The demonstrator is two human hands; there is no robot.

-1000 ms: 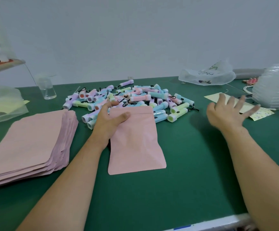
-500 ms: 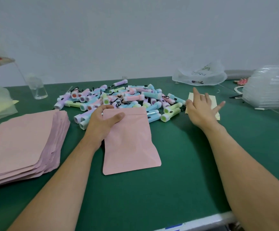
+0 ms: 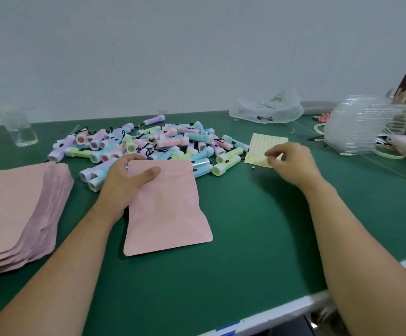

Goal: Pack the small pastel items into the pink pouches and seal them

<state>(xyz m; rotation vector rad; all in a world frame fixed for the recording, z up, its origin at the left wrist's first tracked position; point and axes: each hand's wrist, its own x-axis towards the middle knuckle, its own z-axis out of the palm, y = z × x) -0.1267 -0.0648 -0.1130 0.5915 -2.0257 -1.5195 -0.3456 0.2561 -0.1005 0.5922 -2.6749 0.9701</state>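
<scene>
A: Nearest thing first. Where is the one to fill?

B: The flat pink paper-look pouch (image 3: 170, 209) lies mid-view on the green tabletop (image 3: 257, 226), with its mouth toward twelve o'clock. The left hand (image 3: 127, 180) grips its top-left corner, thumb on top and fingers curled over the edge.

A: How will it handle?

B: I judge it light, thin and bendy. It is best held at the mouth strip, one side per hand, so it gapes. The stack of flat pink pouches (image 3: 15, 209) at nine o'clock looks apt to slide.

A: And the goods?

B: At twelve o'clock, touching the pouch's top edge, sits the heap of small pastel plastic torch-shaped items (image 3: 148, 146). They look hard, light and round-bodied, so they may roll. Take one round the barrel, since the black cords could snag.

A: The other hand?

B: At two o'clock, the right hand (image 3: 291, 163) has its fingers bent, the tips pinching the near edge of the pale yellow dotted paper sheet (image 3: 267, 146). Whether anything is peeled up is too small to tell.

A: Anything else unclear?

B: I cannot tell whether the pouch's mouth is open. The contents of the crumpled clear plastic bag (image 3: 267, 110) at one o'clock are blurred too.
</scene>
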